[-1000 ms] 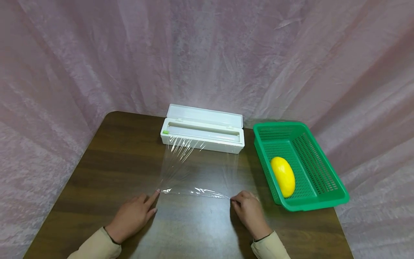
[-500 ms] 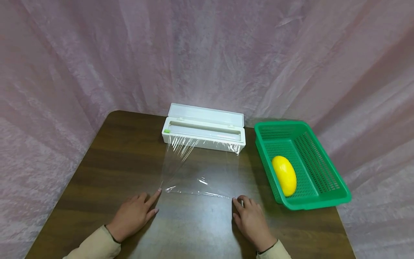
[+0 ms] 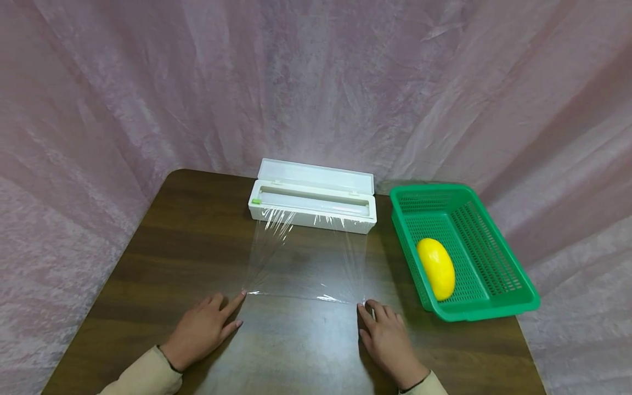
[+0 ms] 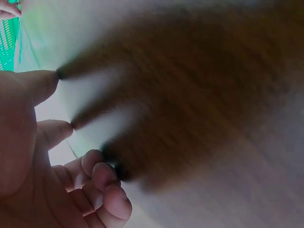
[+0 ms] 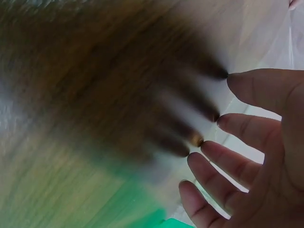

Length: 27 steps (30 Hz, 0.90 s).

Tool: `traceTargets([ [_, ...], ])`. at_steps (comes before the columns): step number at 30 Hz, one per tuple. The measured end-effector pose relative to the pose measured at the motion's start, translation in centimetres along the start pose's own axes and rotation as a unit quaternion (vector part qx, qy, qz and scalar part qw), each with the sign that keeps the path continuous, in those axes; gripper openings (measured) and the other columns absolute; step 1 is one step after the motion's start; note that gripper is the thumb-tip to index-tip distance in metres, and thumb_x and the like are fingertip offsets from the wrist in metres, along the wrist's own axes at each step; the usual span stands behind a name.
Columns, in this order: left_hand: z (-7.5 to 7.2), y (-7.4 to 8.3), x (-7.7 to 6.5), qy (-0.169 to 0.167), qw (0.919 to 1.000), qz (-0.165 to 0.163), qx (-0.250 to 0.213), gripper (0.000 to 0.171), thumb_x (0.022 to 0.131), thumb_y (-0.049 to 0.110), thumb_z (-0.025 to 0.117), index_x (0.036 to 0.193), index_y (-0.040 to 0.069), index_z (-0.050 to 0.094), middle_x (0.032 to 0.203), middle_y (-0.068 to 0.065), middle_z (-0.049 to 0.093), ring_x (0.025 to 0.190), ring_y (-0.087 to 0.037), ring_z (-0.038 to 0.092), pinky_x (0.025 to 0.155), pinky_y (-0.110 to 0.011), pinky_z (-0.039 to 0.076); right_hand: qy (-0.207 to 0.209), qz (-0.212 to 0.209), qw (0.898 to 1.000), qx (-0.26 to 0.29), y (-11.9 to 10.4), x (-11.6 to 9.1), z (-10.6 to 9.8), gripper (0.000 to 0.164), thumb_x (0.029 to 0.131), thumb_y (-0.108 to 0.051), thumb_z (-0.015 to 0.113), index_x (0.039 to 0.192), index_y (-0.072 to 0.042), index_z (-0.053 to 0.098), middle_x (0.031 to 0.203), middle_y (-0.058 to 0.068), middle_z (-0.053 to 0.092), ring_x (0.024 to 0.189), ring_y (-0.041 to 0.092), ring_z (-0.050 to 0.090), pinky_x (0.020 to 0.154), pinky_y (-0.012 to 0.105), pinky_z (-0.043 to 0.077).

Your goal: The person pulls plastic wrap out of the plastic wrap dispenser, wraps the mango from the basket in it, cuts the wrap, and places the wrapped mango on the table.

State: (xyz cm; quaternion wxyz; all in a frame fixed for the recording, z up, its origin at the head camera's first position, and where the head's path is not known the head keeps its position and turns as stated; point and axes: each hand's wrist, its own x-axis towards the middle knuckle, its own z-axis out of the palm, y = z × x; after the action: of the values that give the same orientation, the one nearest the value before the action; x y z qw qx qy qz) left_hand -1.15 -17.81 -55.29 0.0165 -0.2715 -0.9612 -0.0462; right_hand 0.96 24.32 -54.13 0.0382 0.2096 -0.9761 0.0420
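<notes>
A sheet of clear cling film stretches over the table from a white dispenser box toward me. The box has its lid up and a roll inside. My left hand presses the film's near left corner with an extended index finger; its other fingers bend under in the left wrist view. At the near right corner, the fingertips of my right hand press down, fingers spread. Neither hand grips anything. In the right wrist view the fingertips touch the tabletop.
A green plastic basket stands on the right side of the brown wooden table, holding a yellow oval fruit-like object. A pink curtain hangs behind the table. A small green slider sits at the box's left end.
My right hand has gone from pinching the film's corner to pressing it with spread fingertips, slightly farther right. The film's near edge is pulled straighter. My left hand stays in place.
</notes>
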Motion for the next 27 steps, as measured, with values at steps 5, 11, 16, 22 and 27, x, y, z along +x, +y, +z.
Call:
traceTargets([
  [5,0.1,0.0,0.0,0.003,1.0,-0.005,-0.006,0.063,0.09,0.047,0.06,0.143,0.02,0.039,0.086,-0.005,0.046,0.062,-0.016,0.036,0.058,-0.037,0.038,-0.035,0.0,0.999,-0.015,-0.1,-0.3,0.0,0.059,0.085,-0.036,0.067,0.135,-0.01,0.05,0.131,0.015,0.045,0.113,0.033,0.043,0.082,0.047,0.04],
  [11,0.4,0.1,-0.2,0.007,0.9999,-0.009,-0.008,0.064,0.09,0.049,0.059,0.144,0.02,0.038,0.085,-0.005,0.046,0.061,-0.015,0.037,0.055,-0.035,0.039,-0.082,-0.003,0.996,-0.024,-0.1,-1.2,0.4,0.065,0.091,-0.044,0.059,0.142,-0.008,0.039,0.142,0.017,0.035,0.124,0.035,0.034,0.093,0.054,0.034],
  [16,0.5,0.1,-0.2,0.008,0.9999,-0.012,0.0,0.067,0.089,0.05,0.059,0.144,0.019,0.037,0.085,-0.005,0.045,0.06,-0.014,0.036,0.055,-0.034,0.039,-0.094,-0.007,0.995,-0.025,0.0,-1.5,0.5,0.067,0.093,-0.049,0.053,0.143,-0.008,0.037,0.146,0.016,0.029,0.129,0.035,0.029,0.097,0.055,0.031],
  [22,0.6,0.3,-0.5,0.023,0.9996,-0.013,0.01,0.066,0.089,0.05,0.06,0.142,0.016,0.041,0.084,-0.005,0.044,0.06,-0.014,0.035,0.054,-0.033,0.037,-0.112,0.011,0.994,-0.01,-0.2,-1.6,0.5,0.069,0.092,-0.052,0.052,0.144,-0.01,0.035,0.148,0.015,0.027,0.13,0.035,0.026,0.098,0.057,0.029],
  [27,0.7,0.5,-0.7,0.02,0.9994,-0.028,0.008,0.066,0.089,0.051,0.058,0.143,0.017,0.04,0.084,-0.004,0.043,0.062,-0.014,0.035,0.054,-0.032,0.036,-0.084,0.016,0.996,0.025,-0.1,-1.7,0.4,0.067,0.09,-0.046,0.059,0.142,-0.008,0.039,0.147,0.015,0.029,0.13,0.034,0.027,0.099,0.056,0.029],
])
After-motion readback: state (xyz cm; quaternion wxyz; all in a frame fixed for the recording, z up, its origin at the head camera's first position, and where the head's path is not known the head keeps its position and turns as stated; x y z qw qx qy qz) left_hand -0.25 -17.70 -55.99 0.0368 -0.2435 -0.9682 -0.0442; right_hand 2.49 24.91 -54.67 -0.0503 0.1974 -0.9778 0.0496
